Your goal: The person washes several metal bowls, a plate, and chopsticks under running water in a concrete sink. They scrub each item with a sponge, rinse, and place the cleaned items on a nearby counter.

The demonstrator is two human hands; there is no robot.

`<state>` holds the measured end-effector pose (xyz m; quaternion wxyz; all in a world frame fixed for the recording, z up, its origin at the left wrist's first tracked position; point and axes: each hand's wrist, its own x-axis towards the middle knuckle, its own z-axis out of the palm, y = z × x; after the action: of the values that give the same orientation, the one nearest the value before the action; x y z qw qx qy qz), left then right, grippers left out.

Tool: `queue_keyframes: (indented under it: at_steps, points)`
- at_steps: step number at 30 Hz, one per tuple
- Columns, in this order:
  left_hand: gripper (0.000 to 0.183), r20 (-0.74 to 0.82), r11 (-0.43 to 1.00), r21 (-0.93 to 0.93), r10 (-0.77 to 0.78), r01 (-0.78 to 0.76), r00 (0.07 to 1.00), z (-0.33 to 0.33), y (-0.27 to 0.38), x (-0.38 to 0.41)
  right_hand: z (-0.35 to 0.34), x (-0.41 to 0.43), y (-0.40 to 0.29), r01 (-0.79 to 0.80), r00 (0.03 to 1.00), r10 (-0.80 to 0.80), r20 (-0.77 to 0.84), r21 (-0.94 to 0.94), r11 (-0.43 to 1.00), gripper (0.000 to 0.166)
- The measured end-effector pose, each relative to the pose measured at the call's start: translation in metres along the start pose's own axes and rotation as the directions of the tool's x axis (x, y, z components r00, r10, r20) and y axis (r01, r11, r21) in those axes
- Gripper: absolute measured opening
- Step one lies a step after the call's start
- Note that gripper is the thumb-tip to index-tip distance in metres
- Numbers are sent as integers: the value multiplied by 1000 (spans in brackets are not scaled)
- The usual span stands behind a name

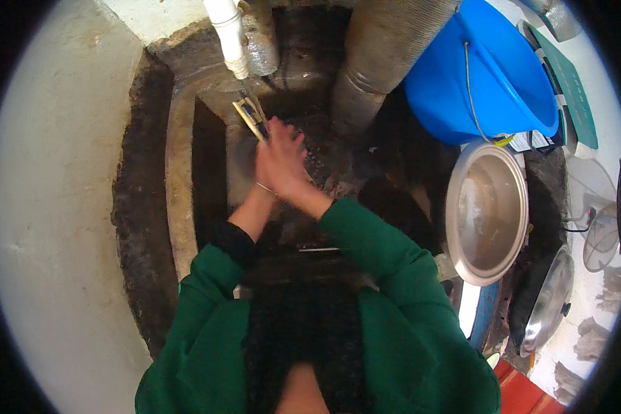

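My right hand point(291, 168) lies flat over my left hand point(264, 163), palms pressed together and fingers blurred. Between them sits a bundle of thin pale and dark sticks point(249, 118), apparently chopsticks, whose ends stick out up and to the left. The parts inside the palms are hidden. A white plastic pipe point(227, 39) points down just above the stick ends, and a thin stream of water seems to run from it. Beneath my hands is a dark, wet basin, its pale raised rim point(180, 181) to the left.
A ribbed grey pipe point(388, 46) rises beyond my hands. On the right are a blue bucket point(440, 93) with a wire handle, an oval metal basin point(484, 217) and a shiny pot lid point(546, 305). A thin white stick point(320, 250) lies near my body. A plastered wall point(57, 207) bounds the left.
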<state>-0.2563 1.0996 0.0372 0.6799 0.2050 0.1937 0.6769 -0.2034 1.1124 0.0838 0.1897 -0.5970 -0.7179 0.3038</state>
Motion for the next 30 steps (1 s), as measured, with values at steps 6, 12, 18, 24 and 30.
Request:
queue_keyframes:
  at_steps: [6, 12, 18, 24, 30]
  points:
    - [54, 9, 951, -214, -227, 224, 974, -3, -2, 1, 9, 10, 16, 89, 996, -78, -46, 355, 931, 59]
    - [56, -78, 966, -235, -128, 106, 989, 10, 6, -5, 3, 6, 15, 281, 944, -288, -162, -68, 957, 64]
    - [44, -129, 985, -157, -92, 71, 987, 14, 1, -4, 11, 19, 45, 327, 943, -330, -47, -62, 943, 44]
    - [16, -380, 991, -18, 113, -130, 918, -22, 16, 15, -7, 24, 90, 110, 988, -153, -32, 841, 530, 28]
    - [11, -431, 985, -57, 125, -165, 894, -3, 21, 10, 0, 3, 102, -365, 857, 374, 354, 930, -43, 36]
